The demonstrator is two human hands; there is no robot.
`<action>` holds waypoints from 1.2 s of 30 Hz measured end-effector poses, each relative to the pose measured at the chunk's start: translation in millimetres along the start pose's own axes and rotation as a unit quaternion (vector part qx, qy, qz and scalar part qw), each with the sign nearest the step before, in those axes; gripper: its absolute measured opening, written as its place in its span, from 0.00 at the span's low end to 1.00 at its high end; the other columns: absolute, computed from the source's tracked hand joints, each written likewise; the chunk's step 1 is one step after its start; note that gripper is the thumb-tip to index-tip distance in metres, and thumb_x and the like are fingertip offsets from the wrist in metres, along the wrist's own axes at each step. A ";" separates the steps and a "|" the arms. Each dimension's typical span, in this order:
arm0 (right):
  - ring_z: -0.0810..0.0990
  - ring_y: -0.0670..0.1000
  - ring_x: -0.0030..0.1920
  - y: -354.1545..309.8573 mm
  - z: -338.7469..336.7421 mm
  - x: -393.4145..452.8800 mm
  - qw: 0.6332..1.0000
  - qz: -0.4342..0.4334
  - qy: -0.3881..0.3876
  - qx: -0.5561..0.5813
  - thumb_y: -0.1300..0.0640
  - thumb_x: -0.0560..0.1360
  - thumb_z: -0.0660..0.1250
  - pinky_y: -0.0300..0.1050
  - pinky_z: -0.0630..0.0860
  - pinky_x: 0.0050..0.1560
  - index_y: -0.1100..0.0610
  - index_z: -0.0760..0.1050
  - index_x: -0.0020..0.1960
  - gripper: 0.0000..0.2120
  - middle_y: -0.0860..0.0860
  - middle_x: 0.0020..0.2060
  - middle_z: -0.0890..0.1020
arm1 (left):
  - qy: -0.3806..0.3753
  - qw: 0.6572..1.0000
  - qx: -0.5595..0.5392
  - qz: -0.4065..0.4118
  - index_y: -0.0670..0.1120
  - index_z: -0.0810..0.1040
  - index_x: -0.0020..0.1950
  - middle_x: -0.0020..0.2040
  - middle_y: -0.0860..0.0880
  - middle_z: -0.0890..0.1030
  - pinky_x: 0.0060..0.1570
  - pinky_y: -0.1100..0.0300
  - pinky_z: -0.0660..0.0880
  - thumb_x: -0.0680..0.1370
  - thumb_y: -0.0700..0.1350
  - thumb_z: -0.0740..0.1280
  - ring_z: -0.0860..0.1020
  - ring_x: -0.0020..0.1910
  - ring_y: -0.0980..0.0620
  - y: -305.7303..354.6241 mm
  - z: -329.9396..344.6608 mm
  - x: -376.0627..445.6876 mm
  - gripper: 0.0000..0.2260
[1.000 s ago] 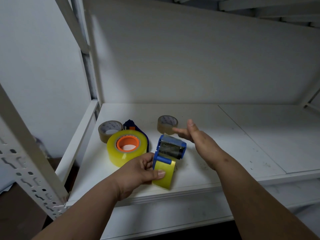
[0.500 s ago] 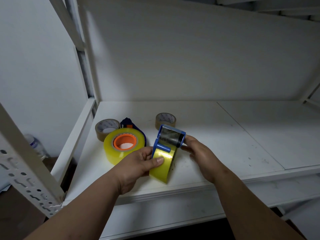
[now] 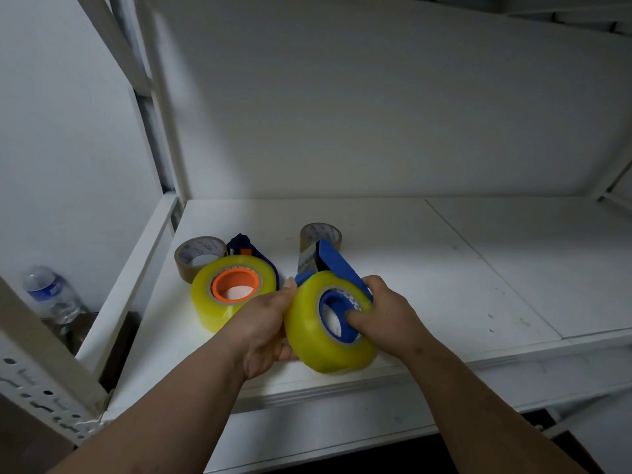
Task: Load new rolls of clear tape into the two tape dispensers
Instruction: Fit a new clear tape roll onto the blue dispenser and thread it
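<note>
Tape roll [image 3: 328,340], yellowish-clear, sits on a blue dispenser [image 3: 337,268] held over the shelf [image 3: 478,268] front. Left hand [image 3: 265,325] grips the roll's left side; right hand [image 3: 383,313] curls around the right, thumb in the blue core. Second roll [image 3: 232,292] with orange core lies behind-left against another dispenser [image 3: 244,246]. Two brown rolls [image 3: 198,254] stand farther back.

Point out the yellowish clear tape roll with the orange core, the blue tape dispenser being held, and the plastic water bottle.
Yellowish clear tape roll with orange core [image 3: 208,309]: head view, outer tape band.
Blue plastic tape dispenser being held [image 3: 337,265]: head view, blue side plate.
Clear plastic water bottle [image 3: 51,294]: head view, labelled body.
</note>
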State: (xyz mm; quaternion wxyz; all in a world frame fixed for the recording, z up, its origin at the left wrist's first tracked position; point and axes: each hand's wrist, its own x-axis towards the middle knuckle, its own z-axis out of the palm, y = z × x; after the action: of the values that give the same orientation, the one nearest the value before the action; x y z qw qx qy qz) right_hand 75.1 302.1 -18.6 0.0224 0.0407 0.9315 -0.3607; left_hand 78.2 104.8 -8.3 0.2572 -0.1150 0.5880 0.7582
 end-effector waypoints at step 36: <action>0.54 0.51 0.74 -14.8 0.8 46.2 0.946 -0.144 -0.105 -0.272 0.46 0.71 0.66 0.63 0.36 0.72 0.40 0.66 0.67 0.24 0.46 0.69 0.67 | 0.216 0.504 0.787 0.282 0.54 0.87 0.49 0.46 0.48 0.80 0.39 0.50 0.73 0.57 0.61 0.79 0.77 0.45 0.44 2.4 6.3 50.5 0.24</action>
State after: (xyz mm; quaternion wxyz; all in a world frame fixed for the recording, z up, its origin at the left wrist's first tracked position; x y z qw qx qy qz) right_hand 27.7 293.4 -12.5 0.0779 -0.1391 0.9826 -0.0948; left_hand 35.3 123.3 -28.6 -0.1205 0.1471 0.9812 -0.0330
